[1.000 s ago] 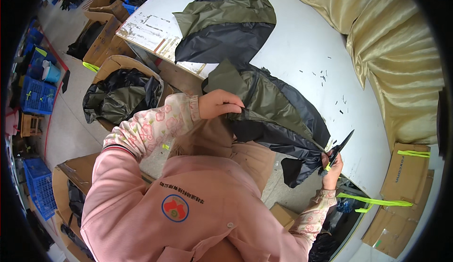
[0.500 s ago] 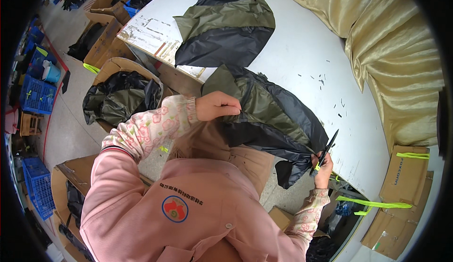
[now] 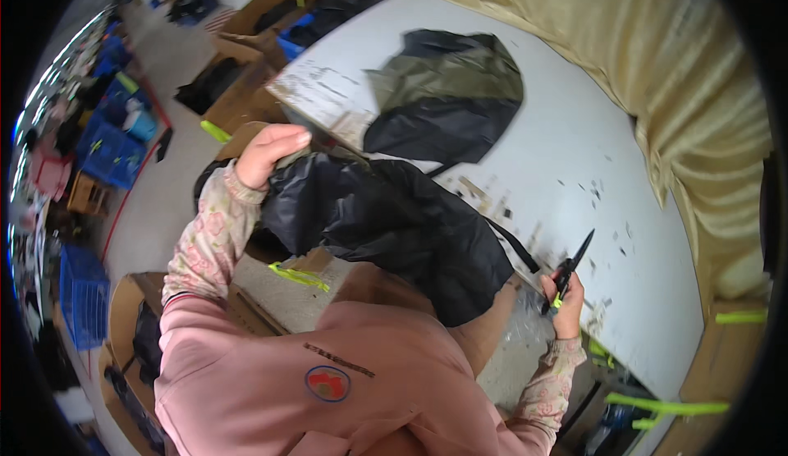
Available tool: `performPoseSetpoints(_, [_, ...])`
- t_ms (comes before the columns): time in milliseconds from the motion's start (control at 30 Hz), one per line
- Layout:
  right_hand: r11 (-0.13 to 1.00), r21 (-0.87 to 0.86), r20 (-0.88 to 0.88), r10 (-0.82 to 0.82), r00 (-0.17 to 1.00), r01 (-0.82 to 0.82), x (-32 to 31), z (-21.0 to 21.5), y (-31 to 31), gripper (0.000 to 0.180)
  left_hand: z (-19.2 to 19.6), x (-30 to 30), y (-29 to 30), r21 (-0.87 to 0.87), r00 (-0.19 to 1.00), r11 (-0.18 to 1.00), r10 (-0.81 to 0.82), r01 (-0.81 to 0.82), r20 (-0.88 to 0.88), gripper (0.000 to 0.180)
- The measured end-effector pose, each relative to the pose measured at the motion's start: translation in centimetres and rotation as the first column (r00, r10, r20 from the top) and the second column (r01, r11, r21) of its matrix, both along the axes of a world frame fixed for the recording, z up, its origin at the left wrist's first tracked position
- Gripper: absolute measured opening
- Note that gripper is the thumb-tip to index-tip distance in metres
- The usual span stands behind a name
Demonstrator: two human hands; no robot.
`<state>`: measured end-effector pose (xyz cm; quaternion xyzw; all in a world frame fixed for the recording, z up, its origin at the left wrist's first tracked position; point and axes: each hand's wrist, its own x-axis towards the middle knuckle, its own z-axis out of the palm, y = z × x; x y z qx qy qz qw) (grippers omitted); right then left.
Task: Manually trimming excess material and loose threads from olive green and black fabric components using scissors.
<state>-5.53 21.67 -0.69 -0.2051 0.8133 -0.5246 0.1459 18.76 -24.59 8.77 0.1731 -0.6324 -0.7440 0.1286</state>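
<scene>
Black, crumpled and glossy, the jacket (image 3: 394, 226) hangs bunched over the near edge of the white table (image 3: 574, 128), a thin strap trailing toward the right. The left hand (image 3: 271, 154) is closed over its upper left corner, arm bent and raised in a floral sleeve. The right hand (image 3: 566, 304) is curled shut around dark scissors (image 3: 572, 269), blades pointing up and away, wrist low at the table edge. Farther back lies a second jacket (image 3: 447, 103), olive and black.
</scene>
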Motion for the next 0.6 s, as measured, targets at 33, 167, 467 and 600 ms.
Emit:
performPoseSetpoints(33, [0.999,0.004,-0.059,0.032,0.998,-0.032,-0.1,0.1,-1.2,0.022,0.5,0.3,-0.4,0.009,1.000,1.000,-0.006,0.006,-0.022,0.019])
performPoseSetpoints(167, [0.979,-0.023,-0.169,0.194,0.966,-0.201,1.1,2.1,-7.3,0.022,1.7,0.2,1.1,-0.039,0.999,0.998,0.041,-0.040,0.024,0.021])
performPoseSetpoints(467, [0.739,-0.351,-0.259,0.513,0.818,-0.575,7.8,8.1,-18.9,0.038,1.1,-2.9,7.1,-0.023,0.930,0.930,-0.368,0.367,-0.027,0.030])
performPoseSetpoints(600, [0.780,-0.305,-0.299,0.467,0.832,-0.547,8.3,7.4,-18.9,0.033,0.3,-4.6,9.0,-0.047,0.871,0.873,-0.488,0.486,-0.051,0.018])
